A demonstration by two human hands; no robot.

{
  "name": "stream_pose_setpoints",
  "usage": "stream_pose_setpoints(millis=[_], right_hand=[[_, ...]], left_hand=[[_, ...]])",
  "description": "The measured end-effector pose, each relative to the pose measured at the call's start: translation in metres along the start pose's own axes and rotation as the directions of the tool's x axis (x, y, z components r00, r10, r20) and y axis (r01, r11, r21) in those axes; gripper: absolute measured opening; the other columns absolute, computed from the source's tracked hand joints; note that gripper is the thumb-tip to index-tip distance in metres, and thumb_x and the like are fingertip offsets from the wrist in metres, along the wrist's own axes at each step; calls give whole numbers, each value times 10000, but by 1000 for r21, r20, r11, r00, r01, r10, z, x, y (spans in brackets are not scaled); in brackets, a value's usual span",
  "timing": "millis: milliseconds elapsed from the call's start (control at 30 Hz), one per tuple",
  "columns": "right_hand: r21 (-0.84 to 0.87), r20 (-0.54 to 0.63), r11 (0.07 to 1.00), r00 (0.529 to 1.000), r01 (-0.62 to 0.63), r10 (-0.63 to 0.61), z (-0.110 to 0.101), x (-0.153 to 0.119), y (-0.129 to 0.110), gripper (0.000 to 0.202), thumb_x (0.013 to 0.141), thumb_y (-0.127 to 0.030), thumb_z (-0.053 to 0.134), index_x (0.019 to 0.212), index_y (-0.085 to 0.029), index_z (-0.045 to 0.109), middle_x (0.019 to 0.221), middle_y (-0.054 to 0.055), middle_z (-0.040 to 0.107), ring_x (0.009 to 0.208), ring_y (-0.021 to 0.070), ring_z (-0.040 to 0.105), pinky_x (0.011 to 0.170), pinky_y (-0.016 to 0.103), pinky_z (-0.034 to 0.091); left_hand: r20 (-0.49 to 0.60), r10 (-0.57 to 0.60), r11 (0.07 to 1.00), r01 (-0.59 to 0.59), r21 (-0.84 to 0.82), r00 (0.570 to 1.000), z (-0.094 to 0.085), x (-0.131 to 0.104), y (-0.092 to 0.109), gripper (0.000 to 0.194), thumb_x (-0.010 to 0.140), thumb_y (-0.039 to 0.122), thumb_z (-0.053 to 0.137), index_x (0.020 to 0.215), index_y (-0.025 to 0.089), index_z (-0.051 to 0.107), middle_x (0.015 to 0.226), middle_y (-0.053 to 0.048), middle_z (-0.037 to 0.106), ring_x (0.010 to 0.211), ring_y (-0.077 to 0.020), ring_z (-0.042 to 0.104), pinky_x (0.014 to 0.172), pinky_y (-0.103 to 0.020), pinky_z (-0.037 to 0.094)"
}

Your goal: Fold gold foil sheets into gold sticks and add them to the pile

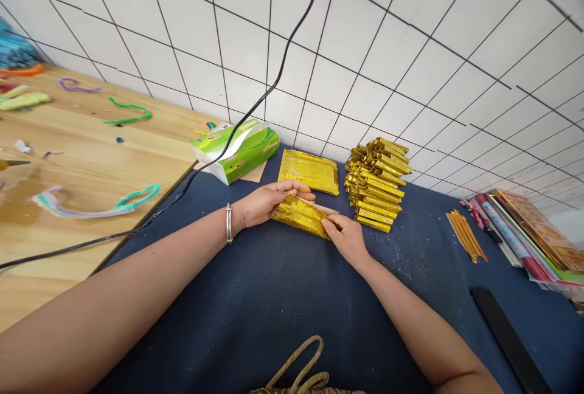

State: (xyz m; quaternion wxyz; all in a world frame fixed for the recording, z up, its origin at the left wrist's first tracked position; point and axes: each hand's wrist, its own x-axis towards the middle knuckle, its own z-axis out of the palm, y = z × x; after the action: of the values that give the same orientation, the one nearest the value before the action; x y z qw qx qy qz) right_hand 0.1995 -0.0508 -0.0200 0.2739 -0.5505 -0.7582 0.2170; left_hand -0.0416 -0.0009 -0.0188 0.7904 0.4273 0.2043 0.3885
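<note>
Between my two hands is a sheet of shiny gold foil paper (pixel 300 216), held above the dark blue table covering. My left hand (pixel 269 202), with a silver bangle at the wrist, grips its left end, fingers behind and thumb in front. At the right end, the thumb and fingers of my right hand (pixel 345 239) pinch the edge. Just beyond lies a flat stack of gold foil sheets (pixel 310 170). To its right rises a pile of folded gold foil pieces (pixel 378 184), stacked in rows.
A green tissue box (pixel 241 149) stands at the back left, with a black cable (pixel 274 81) hanging across. Pipe cleaners (pixel 130 115) lie on the wooden table (pixel 86 157). Rightward are brown strips (pixel 465 236), books (pixel 529 242) and a long black object (pixel 506 336). White tiled wall (pixel 246 35) stands behind.
</note>
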Motion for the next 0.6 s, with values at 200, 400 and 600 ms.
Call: stream_pose_setpoints(millis=[200, 400, 600], right_hand=[[-63, 7, 998, 1000, 11, -11, 1, 2, 0, 265, 876, -340, 466, 707, -204, 618, 671, -15, 594, 662, 135, 541, 605, 228, 353], [34, -29, 999, 1000, 2, -2, 1, -1, 1, 221, 864, -343, 493, 778, -212, 647, 741, -2, 621, 707, 147, 560, 659, 251, 395], [374, -222, 926, 964, -55, 147, -4, 2, 7, 434, 750, -375, 645, 1147, -227, 549, 1136, 72, 571, 976, 198, 548, 705, 272, 470]], left_hand=[[50, -21, 1000, 22, -22, 999, 2, -3, -1, 507, 887, 482, 472, 1280, 163, 450, 1350, -188, 472, 1180, -321, 515, 955, -479, 422], [75, 20, 979, -34, 202, 997, 4, -3, -1, 428, 809, 201, 629, 1217, 168, 504, 1328, -136, 513, 1218, -247, 489, 1045, -383, 331], [65, 59, 984, -69, 165, 996, 5, -3, 2, 365, 834, 214, 594, 1190, 173, 521, 1325, -129, 519, 1216, -247, 491, 1021, -383, 369]])
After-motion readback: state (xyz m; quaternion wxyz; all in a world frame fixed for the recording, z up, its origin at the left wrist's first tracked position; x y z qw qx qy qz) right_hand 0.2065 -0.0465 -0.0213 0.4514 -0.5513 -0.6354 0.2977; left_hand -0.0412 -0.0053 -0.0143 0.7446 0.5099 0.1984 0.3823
